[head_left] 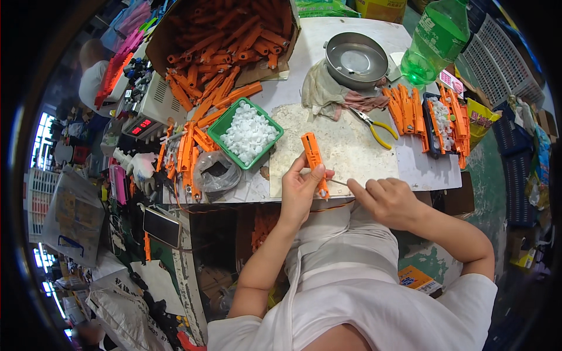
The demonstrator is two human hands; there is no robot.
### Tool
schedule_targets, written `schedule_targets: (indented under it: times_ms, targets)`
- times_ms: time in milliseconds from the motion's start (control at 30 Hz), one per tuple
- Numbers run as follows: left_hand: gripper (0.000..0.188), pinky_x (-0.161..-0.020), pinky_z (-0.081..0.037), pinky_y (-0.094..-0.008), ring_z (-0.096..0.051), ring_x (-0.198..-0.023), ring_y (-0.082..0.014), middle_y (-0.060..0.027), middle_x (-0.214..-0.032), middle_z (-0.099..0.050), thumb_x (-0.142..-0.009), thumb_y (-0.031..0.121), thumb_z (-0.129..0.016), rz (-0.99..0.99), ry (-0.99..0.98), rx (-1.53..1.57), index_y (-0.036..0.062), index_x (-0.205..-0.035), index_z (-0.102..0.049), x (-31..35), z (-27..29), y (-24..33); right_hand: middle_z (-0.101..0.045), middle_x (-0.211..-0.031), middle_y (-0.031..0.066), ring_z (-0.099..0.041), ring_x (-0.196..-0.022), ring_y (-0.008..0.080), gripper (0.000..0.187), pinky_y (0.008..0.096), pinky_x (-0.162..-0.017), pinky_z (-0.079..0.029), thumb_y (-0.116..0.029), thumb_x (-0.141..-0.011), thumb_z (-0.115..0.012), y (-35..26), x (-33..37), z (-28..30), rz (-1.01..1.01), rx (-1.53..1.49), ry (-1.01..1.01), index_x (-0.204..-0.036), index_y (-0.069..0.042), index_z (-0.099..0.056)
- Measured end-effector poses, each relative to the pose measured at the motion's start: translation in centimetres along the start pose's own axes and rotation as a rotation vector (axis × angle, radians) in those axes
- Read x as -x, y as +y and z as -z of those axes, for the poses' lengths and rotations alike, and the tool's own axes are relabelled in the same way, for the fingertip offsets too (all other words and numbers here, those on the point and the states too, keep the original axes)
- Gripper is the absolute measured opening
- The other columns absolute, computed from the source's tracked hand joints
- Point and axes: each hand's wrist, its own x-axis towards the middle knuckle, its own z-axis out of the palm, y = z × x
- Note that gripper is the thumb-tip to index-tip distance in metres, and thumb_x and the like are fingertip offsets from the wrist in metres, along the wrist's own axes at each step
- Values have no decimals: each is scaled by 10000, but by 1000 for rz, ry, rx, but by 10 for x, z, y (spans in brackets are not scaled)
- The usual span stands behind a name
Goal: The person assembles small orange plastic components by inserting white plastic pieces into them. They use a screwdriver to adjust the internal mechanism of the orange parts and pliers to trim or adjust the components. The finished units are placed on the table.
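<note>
Upright between the fingers and thumb of my left hand [296,192] is a long orange plastic part [313,153], with slots and a small pale tip at its lower end. My right hand [387,202] is closed round a thin metal tool [338,182]; its handle is hidden in the fist, so its kind is unclear. The tool's shaft points left at the orange part's lower end; whether it touches is not plain. Both hands are over the near edge of a stained pale work board [293,131]. A green basket [261,157] of small white plastic pieces stands left of them.
Behind the basket, a big cardboard box [291,64] spills orange parts. Yellow-handled pliers [374,126], a rag [323,88] and a metal bowl [383,64] lie farther back. On the right are more orange parts [404,111] and a green bottle [436,38]. A person [93,79] is far left.
</note>
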Motion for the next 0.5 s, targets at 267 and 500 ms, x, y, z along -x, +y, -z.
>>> schedule_targets:
  times_ms: [267, 500]
  targets:
    - [414, -778, -547, -308, -663, -895, -207, -133, -950, -649, -954, 172, -554, -98, -51, 126, -12, -1297, -414, -22, -5, -6, -661, -705, 119, -622, -589, 249, 195, 349, -569, -492, -127, -874, -596, 20, -4, -12, -408, -633, 36, -1035, -62, -685]
    - [333, -755, -533, -290, -653, -869, -194, -124, -924, -639, -968, 146, -516, -69, -71, 107, 2, -1254, -422, -18, -9, -14, -686, -785, 152, -621, -574, 252, 187, 337, -577, -484, -148, -854, -621, 50, -23, -1, -755, -1123, -407, -974, -46, -720]
